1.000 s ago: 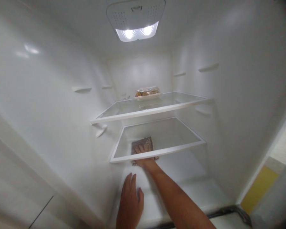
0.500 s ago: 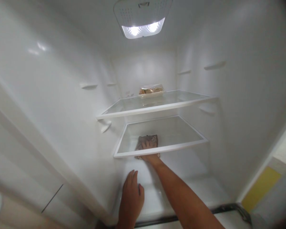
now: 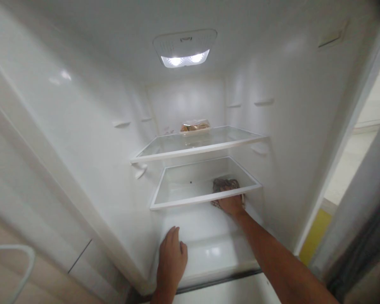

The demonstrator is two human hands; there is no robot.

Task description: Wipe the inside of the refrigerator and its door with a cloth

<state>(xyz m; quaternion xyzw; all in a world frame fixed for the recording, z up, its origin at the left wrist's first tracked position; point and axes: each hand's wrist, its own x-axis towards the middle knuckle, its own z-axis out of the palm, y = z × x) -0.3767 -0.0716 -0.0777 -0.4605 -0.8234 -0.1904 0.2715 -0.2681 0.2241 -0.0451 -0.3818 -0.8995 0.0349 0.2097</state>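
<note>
My right hand [image 3: 232,205] reaches under the lower glass shelf [image 3: 177,184] of a fridge. It presses a bunched, grey-brown patterned cloth [image 3: 225,184] against the inner surface at the right rear. The cloth and the fingertips show through the glass, and the fingers are partly hidden by the shelf's white front edge and the cloth. Low on the left, my left hand [image 3: 172,258] holds nothing; its fingers are stretched forward with the thumb apart, close to the fridge's left side wall [image 3: 136,228].
A clear-wrapped tray of brown food [image 3: 195,126] sits at the back of the upper glass shelf [image 3: 164,145]. A lit lamp [image 3: 185,59] is set in the ceiling. The fridge floor steps up towards the rear. Shelf ledges [image 3: 264,102] stick out from both walls.
My right hand has moved to the right with the cloth, from the middle of the back to the right rear. The left hand stays almost in place. The view has shifted slightly.
</note>
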